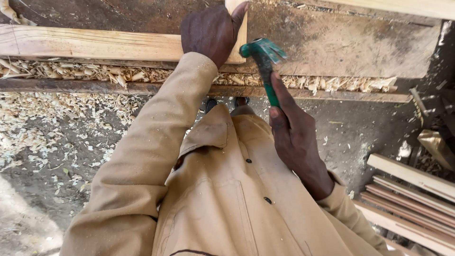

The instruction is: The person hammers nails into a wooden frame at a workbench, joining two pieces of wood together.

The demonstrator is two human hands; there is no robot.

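while left hand [211, 31] pins plank [90, 43], right hand [296, 135] grips hammer [263, 59].

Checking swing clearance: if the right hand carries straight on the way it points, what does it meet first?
Likely the end of the pale wooden plank beside the left hand. The right hand points its green hammer there; depth is unclear.

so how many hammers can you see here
1: a green claw hammer gripped in the right hand, raised beside the pale wooden plank under the left hand. Others may be hidden.
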